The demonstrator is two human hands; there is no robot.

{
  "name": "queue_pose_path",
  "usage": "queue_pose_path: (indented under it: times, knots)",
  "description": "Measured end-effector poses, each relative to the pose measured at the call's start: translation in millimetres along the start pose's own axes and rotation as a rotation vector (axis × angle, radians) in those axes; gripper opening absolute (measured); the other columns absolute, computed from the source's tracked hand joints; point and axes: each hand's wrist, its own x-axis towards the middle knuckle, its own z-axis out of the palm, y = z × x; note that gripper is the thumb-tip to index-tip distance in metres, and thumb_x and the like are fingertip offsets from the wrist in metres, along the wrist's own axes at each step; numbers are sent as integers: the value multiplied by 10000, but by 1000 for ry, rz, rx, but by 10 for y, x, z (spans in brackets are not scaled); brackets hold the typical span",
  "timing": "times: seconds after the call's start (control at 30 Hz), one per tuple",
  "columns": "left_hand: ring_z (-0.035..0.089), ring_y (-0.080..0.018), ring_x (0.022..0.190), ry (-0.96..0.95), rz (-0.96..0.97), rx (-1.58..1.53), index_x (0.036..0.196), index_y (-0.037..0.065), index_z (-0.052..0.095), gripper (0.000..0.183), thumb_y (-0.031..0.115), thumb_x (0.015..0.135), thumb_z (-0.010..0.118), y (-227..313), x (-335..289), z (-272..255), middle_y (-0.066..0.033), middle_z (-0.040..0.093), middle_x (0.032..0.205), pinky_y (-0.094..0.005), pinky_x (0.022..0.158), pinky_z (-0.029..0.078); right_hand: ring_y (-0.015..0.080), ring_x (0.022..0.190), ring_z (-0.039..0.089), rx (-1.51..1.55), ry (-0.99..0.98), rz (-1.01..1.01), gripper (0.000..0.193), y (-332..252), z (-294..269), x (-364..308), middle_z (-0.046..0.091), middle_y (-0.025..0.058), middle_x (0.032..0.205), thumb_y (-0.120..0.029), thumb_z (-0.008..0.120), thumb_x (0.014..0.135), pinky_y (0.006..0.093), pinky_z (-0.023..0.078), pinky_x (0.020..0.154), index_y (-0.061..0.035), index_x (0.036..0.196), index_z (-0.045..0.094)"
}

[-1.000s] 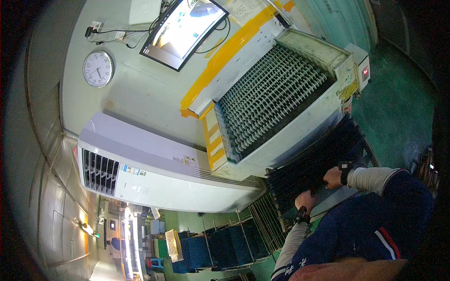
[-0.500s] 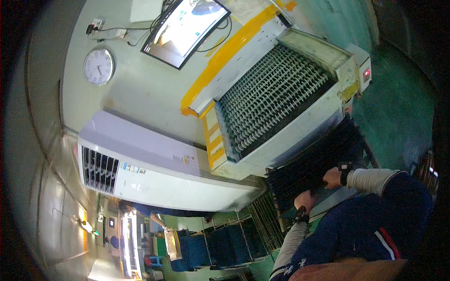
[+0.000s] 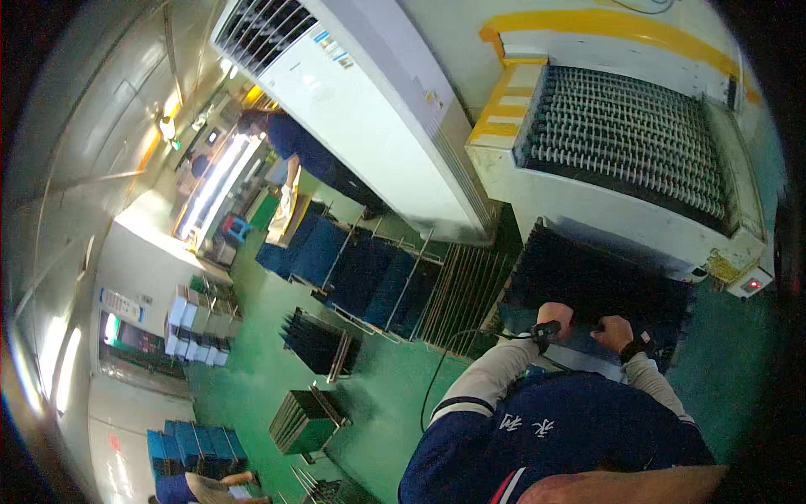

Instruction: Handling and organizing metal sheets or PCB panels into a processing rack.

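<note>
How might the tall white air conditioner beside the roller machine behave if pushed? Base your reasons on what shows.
The air conditioner is probably heavy, given its bulk. Its tall, narrow shape suggests it could tip if pushed high up. Its thin vent slats look fairly fragile.

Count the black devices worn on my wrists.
2: one black wrist device behind the left hand, another black wrist device behind the right hand. Others may be hidden.

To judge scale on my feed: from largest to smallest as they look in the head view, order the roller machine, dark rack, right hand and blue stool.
Roller machine
Dark rack
Right hand
Blue stool, though it stands farthest away
</note>
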Motion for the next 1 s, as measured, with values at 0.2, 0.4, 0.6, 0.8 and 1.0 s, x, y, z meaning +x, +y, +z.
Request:
queue_pose_path:
  times: [0.2,0.4,0.6,0.8,1.0]
  knots:
    - [593,-284,594,74,47,95,669,69,667,160,224,670,626,32,17,-19,-106,629,670,-395,541,476,342,775,614,40,36,37,328,-63,-70,-43,638,177,785,-337,673,647,420,480,715,-45,798,673]
    - [602,-284,632,96,-19,143,685,53,661,146,188,678,606,-198,89,120,-120,629,684,-398,578,478,337,773,616,71,51,-42,318,-167,-17,2,639,175,790,-317,678,644,409,483,709,-49,815,676]
    - [599,-271,647,75,65,158,699,59,647,135,183,700,594,-182,180,246,-110,625,699,-387,581,475,341,770,613,121,31,2,318,-132,-111,-72,639,171,787,-310,680,636,415,482,697,-47,816,671]
    - [596,-257,663,60,118,181,714,65,634,125,178,722,581,-209,121,312,-101,620,715,-376,583,472,338,778,613,67,75,-30,335,-70,-12,-57,638,173,797,-332,675,632,422,480,692,-50,812,666]
    - [594,-244,678,33,179,196,729,71,621,115,172,745,568,-207,45,425,-91,616,730,-365,585,469,339,779,609,76,34,-21,330,-67,5,-139,636,170,791,-330,669,643,425,479,693,-48,814,661]
